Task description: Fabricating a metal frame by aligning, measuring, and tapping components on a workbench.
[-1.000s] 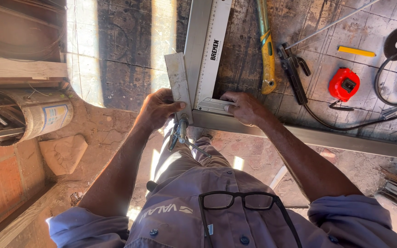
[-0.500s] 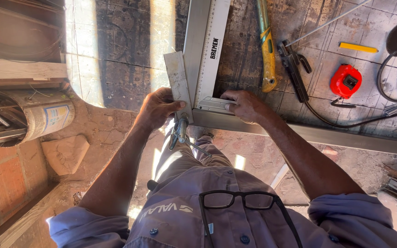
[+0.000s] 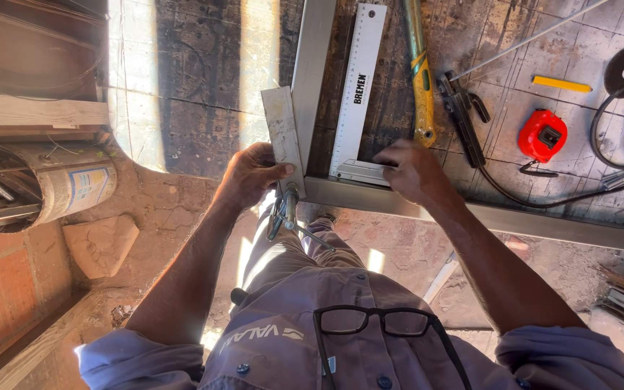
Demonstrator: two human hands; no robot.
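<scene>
Scorched steel worktable (image 3: 196, 87) over dirt floor; left hand (image 3: 250, 177) fingers grip clamp (image 3: 283, 141), right hand (image 3: 413, 170) presses square (image 3: 359, 94).

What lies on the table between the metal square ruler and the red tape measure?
In the head view, between the square ruler and the red tape measure lie a yellow-handled tool and a dark clamp-like holder with its cable.
</scene>
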